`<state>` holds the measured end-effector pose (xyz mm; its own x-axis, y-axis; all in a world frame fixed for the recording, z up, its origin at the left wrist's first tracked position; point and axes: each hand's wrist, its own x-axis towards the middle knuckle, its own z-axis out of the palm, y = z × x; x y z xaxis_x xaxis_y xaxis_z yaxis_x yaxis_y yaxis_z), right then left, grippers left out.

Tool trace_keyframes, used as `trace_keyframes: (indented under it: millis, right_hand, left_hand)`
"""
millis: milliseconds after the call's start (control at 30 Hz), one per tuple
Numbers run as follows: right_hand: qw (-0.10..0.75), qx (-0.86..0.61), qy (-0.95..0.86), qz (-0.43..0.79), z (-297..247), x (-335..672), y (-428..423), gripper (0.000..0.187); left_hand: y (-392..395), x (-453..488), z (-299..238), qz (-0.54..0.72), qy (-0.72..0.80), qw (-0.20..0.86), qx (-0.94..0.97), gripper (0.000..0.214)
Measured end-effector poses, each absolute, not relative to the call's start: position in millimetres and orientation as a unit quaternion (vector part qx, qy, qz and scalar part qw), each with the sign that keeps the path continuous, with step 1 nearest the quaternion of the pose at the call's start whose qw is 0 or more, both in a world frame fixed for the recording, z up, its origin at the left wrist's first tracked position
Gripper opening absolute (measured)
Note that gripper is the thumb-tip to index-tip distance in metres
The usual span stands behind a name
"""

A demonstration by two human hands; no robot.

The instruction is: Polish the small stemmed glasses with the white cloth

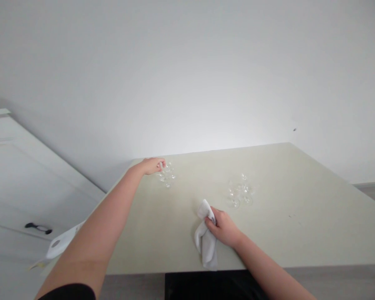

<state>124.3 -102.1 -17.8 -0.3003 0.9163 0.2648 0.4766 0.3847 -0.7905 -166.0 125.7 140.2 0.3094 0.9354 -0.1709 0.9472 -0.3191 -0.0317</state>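
At the table's far left, my left hand [154, 165] reaches out with its fingers closed on a clear glass at the edge of a cluster of small clear glasses [167, 177]. The glasses are so transparent that their exact shape is hard to make out. My right hand [224, 227], near the middle front, grips a crumpled white cloth [208, 248] between thumb and fingers. Part of the cloth hangs down toward the front edge. Just beyond the right hand stands a second group of clear glasses [242, 192], which look stemmed with round feet.
The pale table [315, 233] meets a plain white wall [206, 75] at the back. On the left is a white cabinet [34, 179] with a dark handle [38, 228]. A white box-like object with a round opening [61, 243] sits by the left edge, partly behind my forearm.
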Motion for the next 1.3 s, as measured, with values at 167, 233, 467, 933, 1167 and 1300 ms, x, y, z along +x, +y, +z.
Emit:
trace_keyframes:
  millis: [167,233,467,933,1167,1300]
  right_hand:
    - [0.365,-0.466,-0.745,0.308,-20,127,-101,0.004]
    - [0.363,-0.466,-0.745,0.309,-20,127,-101,0.005]
    - [0.362,-0.473,-0.74,0.312,-16,124,-103,0.008]
    - [0.381,-0.455,-0.736,0.325,-15,125,-104,0.005]
    - [0.38,-0.454,-0.739,0.322,-16,126,-104,0.009]
    - [0.373,-0.453,-0.744,0.318,-16,126,-107,0.011]
  left_hand:
    - [122,-162,145,-0.106,0.58,0.052,0.806,0.043]
    - [120,-162,152,-0.121,0.578,0.064,0.805,0.053]
    - [76,-106,181,0.005,0.536,-0.067,0.842,0.046]
    - [24,109,135,-0.011,0.076,-0.066,0.995,0.023]
    - [30,111,123,-0.006,0.058,-0.022,0.998,0.019]
    - [33,77,127,0.028,0.072,0.0,0.997,0.014]
